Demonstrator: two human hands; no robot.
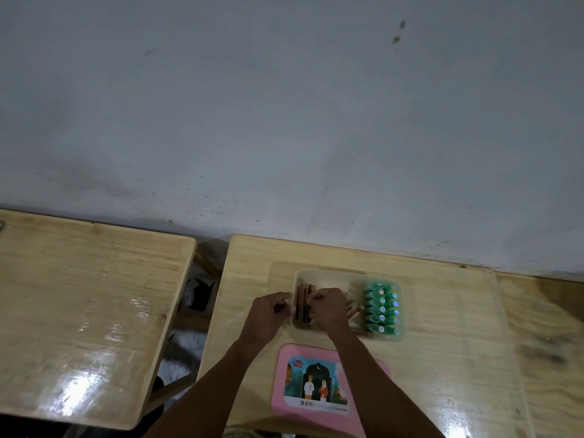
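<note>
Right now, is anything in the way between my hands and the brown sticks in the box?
Nothing visible. The right hand already grips the brown sticks and the left hand touches them; the green bottles and pink lid lie aside.

Middle of the clear tray (328, 270) behind the right hand (327, 306); label (316, 387) print on the pink lid (279, 390) too small, near edge off-frame.

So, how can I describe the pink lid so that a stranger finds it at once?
Look at the middle wooden table. In front of the clear box of green bottles, at the near edge, lies the lid: the only pink thing, flat, with a picture sticker.
</note>
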